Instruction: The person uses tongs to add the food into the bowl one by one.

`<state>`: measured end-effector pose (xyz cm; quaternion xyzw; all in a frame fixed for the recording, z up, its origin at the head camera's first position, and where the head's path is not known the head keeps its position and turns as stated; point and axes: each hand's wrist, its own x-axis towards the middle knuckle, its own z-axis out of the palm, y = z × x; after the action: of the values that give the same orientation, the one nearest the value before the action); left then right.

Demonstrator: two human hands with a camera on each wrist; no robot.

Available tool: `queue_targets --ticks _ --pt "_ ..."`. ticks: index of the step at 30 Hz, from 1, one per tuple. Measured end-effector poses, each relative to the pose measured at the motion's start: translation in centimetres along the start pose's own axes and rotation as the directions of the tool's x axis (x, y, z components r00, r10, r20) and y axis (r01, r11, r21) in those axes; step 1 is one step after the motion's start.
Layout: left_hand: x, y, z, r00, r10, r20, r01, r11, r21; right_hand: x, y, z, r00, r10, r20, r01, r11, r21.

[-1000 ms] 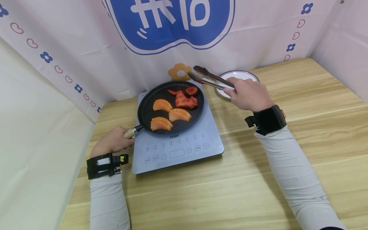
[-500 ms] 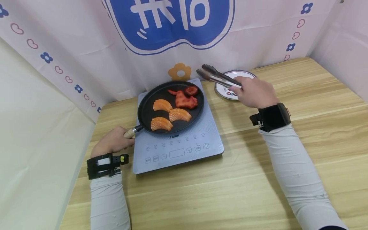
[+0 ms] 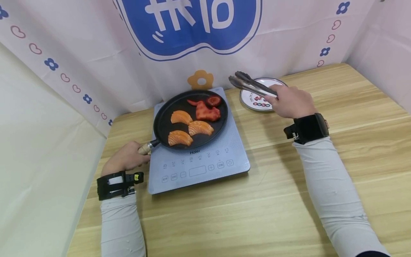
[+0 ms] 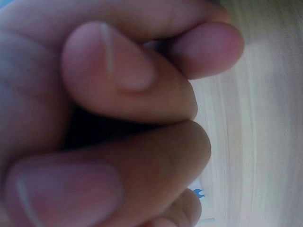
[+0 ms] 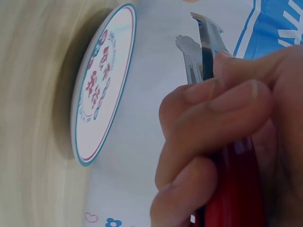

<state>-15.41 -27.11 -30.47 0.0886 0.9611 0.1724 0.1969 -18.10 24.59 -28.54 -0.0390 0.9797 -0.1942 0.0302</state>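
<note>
My left hand [image 3: 126,157] grips the wooden handle [image 3: 144,149] of a black frying pan [image 3: 167,107]; in the left wrist view its curled fingers [image 4: 142,156] fill most of the frame. Three orange salmon slices [image 3: 201,128] lie in the pan, with a red chicken wing [image 3: 207,111] and a round reddish slice [image 3: 213,101] at the back right. My right hand [image 3: 294,102] holds metal tongs [image 3: 253,85] over the white plate [image 3: 248,100]. The tong tips stand slightly apart with nothing between them. In the right wrist view, red tong handles [image 5: 234,189] show under my fingers.
Under the pan sits a flat grey Haier induction cooker [image 3: 199,178] with touch controls along its front. The wooden table [image 3: 257,214] extends to the right and front. A printed cloth [image 3: 112,46] hangs right behind the cooker and plate.
My right hand has moved to the right with the tongs, away from the pan's far edge and over the plate, whose printed face shows more. The left hand and the food have stayed put.
</note>
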Motion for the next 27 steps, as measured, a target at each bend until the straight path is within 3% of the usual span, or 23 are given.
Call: queue_targets --ticks 27 --pt "0.0 0.0 0.0 1.0 -0.021 0.002 0.021 1.0 -0.009 0.5 3.6 1.0 0.995 0.093 0.046 -0.094 0.995 0.023"
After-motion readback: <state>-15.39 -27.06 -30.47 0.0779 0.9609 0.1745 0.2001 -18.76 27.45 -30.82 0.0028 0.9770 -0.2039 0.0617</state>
